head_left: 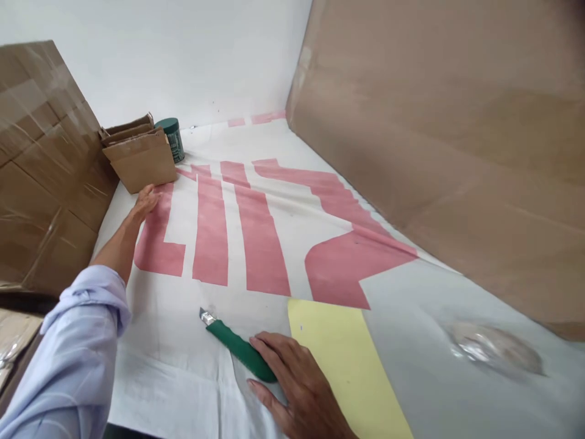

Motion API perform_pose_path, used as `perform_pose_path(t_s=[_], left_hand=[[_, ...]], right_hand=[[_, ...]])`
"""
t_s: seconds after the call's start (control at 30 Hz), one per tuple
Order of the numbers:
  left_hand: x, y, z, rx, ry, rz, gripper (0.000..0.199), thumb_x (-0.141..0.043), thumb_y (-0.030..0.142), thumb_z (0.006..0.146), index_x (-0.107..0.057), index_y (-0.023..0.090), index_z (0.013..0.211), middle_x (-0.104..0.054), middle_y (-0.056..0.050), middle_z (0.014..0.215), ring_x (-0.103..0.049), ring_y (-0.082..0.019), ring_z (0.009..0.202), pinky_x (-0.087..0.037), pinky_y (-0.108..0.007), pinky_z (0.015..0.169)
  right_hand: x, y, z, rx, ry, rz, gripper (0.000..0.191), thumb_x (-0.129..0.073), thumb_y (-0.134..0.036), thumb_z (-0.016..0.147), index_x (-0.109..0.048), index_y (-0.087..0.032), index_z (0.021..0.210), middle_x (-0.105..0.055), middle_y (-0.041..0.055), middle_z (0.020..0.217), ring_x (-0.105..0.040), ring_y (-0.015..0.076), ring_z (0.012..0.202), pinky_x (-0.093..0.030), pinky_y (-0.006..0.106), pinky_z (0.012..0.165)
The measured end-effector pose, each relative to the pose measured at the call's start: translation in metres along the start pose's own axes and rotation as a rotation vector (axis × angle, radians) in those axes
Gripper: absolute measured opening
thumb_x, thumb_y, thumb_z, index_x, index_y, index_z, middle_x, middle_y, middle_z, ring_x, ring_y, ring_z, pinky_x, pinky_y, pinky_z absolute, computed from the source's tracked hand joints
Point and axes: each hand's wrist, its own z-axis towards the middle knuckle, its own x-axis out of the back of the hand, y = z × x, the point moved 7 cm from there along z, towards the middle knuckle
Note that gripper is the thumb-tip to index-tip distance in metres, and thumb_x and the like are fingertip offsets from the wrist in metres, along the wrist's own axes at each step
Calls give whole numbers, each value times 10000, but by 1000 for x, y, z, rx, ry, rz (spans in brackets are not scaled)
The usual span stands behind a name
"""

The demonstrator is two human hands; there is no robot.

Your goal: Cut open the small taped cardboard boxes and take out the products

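Observation:
My left hand [146, 200] reaches out to the lower edge of a small open cardboard box [144, 161], at the far left of the white sheet with red print [265, 238]. Its fingers are at the box's bottom corner, and their grip is too small to make out. A green utility knife [240, 350] lies on the sheet, its blade end pointing up and left. My right hand [297, 384] rests beside the knife's rear end, thumb and fingers apart around it, fingertips at the handle. Under that hand runs a yellow paper [356, 366].
A dark green round tub [172, 139] stands behind the small box. Large cardboard [46, 164] rises on the left, and another big cardboard surface [448, 134] on the right. A clear plastic-wrapped item [498, 347] lies at the right.

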Motion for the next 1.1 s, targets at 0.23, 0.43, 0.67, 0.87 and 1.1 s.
perform_pose_path(t_s=[0.23, 0.43, 0.67, 0.87, 1.1], left_hand=[[5, 34, -162, -11, 33, 44, 337, -754, 255, 980, -720, 151, 1298, -738, -142, 1339, -727, -299, 1204, -624, -466, 1026], [80, 61, -338, -268, -61, 196, 626, -842, 260, 859, -663, 257, 1459, -611, -108, 1592, -567, -308, 1486, -427, -512, 1286], [227, -1, -391, -128, -188, 711, 1078, -874, 351, 773, -337, 298, 1706, -337, -159, 1791, -303, -412, 1659, -346, -678, 1289], [260, -44, -373, 25, -281, 940, 1076, -811, 212, 683, -390, 277, 1671, -397, -181, 1756, -309, -438, 1645, -371, -696, 1234], [229, -26, -356, -110, -184, 832, 772, -788, 422, 815, -590, 252, 1541, -555, -169, 1649, -492, -454, 1518, -378, -655, 1215]], right_hand=[[-6, -2, 5, 15, 31, 7, 412, -623, -370, 1012, -661, -210, 1390, -755, 147, 1259, -716, 333, 1146, -580, 470, 958], [-20, 4, -2, 25, 35, -21, 407, -593, -460, 1019, -690, -220, 1334, -746, 159, 1279, -691, 359, 1179, -565, 492, 948], [-26, 1, 6, -28, -4, -86, 375, -583, -475, 1003, -712, -237, 1261, -747, 131, 1246, -674, 341, 1141, -549, 461, 914], [-27, -5, 19, -23, -54, -125, 317, -591, -423, 1006, -712, -211, 1209, -740, 127, 1167, -669, 329, 1062, -529, 449, 881], [-29, -11, 25, -17, -70, -159, 230, -625, -342, 991, -723, -238, 1172, -723, 99, 1093, -658, 310, 1004, -512, 424, 859]])
